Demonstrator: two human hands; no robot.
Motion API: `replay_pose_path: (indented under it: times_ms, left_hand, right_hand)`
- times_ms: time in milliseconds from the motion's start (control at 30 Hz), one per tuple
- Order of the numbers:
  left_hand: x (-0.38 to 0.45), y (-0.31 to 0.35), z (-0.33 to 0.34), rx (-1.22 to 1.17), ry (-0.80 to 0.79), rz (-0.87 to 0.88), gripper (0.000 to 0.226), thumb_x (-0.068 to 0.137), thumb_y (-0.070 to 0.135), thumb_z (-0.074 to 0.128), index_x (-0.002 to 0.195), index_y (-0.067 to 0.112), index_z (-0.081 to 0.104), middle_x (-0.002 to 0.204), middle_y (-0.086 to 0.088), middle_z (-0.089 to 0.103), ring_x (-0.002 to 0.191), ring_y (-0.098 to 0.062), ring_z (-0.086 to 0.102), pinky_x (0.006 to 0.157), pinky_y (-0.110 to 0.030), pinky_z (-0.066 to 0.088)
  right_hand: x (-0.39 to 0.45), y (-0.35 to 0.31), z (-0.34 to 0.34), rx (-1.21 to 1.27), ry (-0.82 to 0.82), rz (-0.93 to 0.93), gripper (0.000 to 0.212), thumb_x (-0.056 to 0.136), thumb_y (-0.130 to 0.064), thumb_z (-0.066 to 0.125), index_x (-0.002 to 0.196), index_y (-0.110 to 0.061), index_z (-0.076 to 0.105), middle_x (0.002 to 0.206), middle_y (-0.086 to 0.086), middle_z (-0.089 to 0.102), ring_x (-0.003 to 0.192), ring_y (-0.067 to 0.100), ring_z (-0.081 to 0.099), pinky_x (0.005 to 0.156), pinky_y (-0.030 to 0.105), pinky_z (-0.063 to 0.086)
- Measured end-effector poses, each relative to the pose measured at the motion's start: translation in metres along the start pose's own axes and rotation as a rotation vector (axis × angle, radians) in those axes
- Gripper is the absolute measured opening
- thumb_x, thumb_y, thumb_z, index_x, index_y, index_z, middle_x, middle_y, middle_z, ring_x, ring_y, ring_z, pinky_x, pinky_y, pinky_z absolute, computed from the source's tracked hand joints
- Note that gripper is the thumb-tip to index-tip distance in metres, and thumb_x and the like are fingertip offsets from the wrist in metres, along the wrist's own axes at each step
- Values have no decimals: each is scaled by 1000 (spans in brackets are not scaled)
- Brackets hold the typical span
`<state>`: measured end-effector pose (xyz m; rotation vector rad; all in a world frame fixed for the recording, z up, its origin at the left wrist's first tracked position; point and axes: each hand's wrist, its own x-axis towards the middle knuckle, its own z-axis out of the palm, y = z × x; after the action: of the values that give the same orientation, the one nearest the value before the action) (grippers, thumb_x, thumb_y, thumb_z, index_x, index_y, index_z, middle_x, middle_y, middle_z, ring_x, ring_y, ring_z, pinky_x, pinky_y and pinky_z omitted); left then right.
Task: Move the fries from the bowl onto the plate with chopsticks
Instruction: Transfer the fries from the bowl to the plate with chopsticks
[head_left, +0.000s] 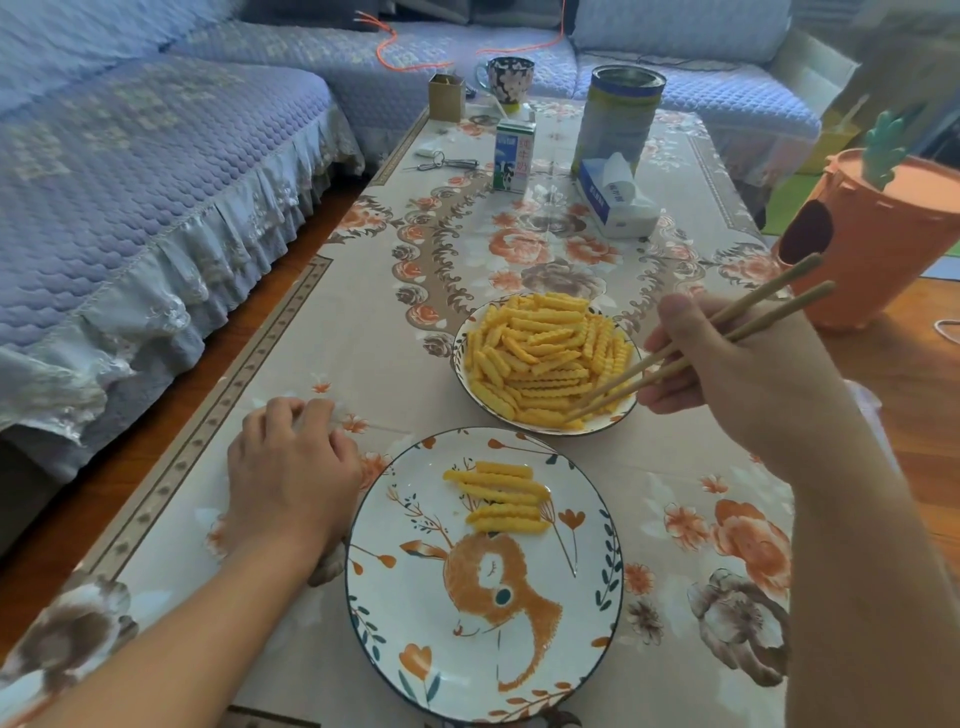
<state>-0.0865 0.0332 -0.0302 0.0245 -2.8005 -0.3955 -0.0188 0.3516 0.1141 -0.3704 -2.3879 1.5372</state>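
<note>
two chopsticks (696, 345), one bowl (621, 415), one plate (415, 639), six fries on plate (501, 499), bowl pile (545, 358) uncountable

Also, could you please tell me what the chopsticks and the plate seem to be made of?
Chopsticks: probably bamboo or wood, judging by the matte, pale tan surface. Plate: likely glazed ceramic, glossy white with a painted deer.

Yellow fries (540, 358); white plate (415, 623), orange rabbit; floral tablecloth (311, 364).

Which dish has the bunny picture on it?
The plate nearest the person, with only a few fries. The bowl behind it is heaped with fries, where the chopsticks tips reach, so no picture shows inside.
</note>
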Motion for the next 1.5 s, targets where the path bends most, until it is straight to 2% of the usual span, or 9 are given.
replay_pose_path:
  times_ms: [300, 367, 467, 567, 867, 1033, 1333, 1400, 1500]
  left_hand:
    - [0, 0, 0, 9, 10, 13, 30, 91, 17, 59, 119, 12, 68, 118, -17, 60, 110, -38, 52, 92, -53, 45]
    - [-1, 1, 0, 9, 23, 13, 28, 91, 17, 60, 117, 12, 68, 117, -17, 60, 108, -38, 52, 90, -53, 45]
    - [0, 0, 0, 10, 24, 11, 29, 91, 17, 59, 117, 12, 68, 117, -17, 59, 109, -38, 52, 91, -53, 44]
    - [0, 0, 0, 1, 18, 1, 29, 91, 18, 58, 118, 13, 68, 119, -17, 59, 110, -38, 51, 92, -53, 44]
    - [1, 0, 1, 7, -3, -4, 30, 91, 18, 58, 119, 14, 67, 121, -17, 59, 111, -38, 50, 93, -53, 43]
    - [0, 0, 1, 10, -6, -4, 29, 92, 18, 58, 119, 13, 67, 121, -17, 59, 112, -38, 50, 93, -53, 43]
    - [0, 0, 0, 6, 1, 0, 32, 93, 22, 51, 120, 15, 67, 121, -15, 58, 112, -37, 50, 94, -52, 43]
    - [-1, 0, 1, -1, 3, -2, 33, 92, 23, 50, 119, 15, 67, 120, -15, 58, 112, -38, 51, 94, -52, 43]
    - [0, 0, 0, -2, 8, -3, 32, 91, 21, 52, 118, 14, 68, 120, -16, 58, 111, -39, 51, 93, -53, 44]
  right_hand:
    - [-9, -16, -7, 137, 14, 0, 49, 94, -44, 54, 82, 2, 67, 62, 21, 69, 55, 36, 72, 54, 44, 63]
    - [-17, -28, -4, 181, -120, 29, 49, 92, -43, 54, 77, 2, 67, 59, 21, 68, 54, 39, 71, 50, 41, 62]
    - [-29, -39, 9, 80, -379, 117, 51, 88, -46, 53, 76, 1, 67, 62, 23, 69, 56, 39, 71, 52, 39, 62]
    - [-32, -41, 24, -34, -468, 153, 51, 93, -46, 54, 79, 1, 66, 64, 20, 71, 58, 34, 74, 53, 36, 62]
    - [-33, -48, 14, -51, -312, 84, 34, 91, -32, 66, 76, -2, 65, 58, 17, 69, 53, 30, 72, 50, 32, 60]
    - [-32, -42, 24, -106, -435, 143, 41, 95, -38, 61, 79, 0, 65, 61, 15, 71, 57, 30, 74, 54, 34, 61]
    - [-23, -31, 27, 6, -416, 162, 43, 97, -38, 58, 81, 1, 65, 67, 22, 72, 60, 34, 74, 57, 38, 64]
    - [-21, -30, 21, 89, -368, 157, 45, 94, -40, 58, 79, 2, 65, 64, 22, 70, 55, 33, 72, 52, 35, 62]
    - [-14, -26, 14, 293, -149, 103, 43, 90, -41, 58, 76, -1, 65, 58, 19, 68, 49, 30, 69, 48, 33, 60]
